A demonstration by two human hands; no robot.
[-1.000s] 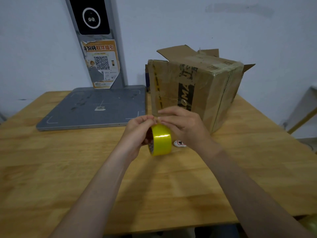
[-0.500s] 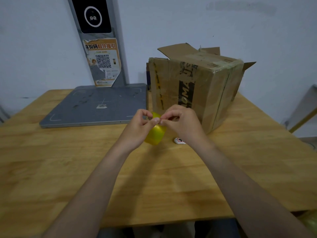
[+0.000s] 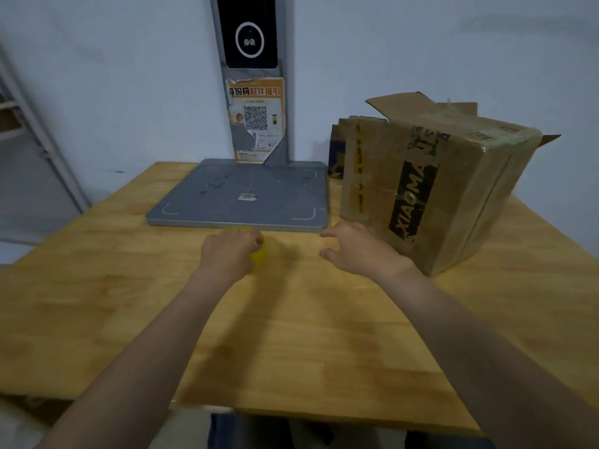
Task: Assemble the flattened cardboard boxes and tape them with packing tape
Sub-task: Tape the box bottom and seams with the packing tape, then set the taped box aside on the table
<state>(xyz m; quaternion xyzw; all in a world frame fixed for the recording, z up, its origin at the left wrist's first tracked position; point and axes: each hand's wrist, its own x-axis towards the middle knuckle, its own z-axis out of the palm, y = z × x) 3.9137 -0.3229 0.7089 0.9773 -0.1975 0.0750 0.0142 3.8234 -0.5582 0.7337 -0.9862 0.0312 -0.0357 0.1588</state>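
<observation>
The left grip [image 3: 230,252] curls round the yellow tape roll [image 3: 260,259], visible at its right edge. The right grip [image 3: 356,251] hovers slack and empty; the cardboard box [image 3: 437,196] stands just right of it on the desk [image 3: 291,335].

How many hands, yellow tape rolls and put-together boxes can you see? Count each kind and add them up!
Hands: 2, the left hand and the right hand
Yellow tape rolls: 1, the tape roll held in the left hand
Put-together boxes: 1, the box
Total: 4
</observation>
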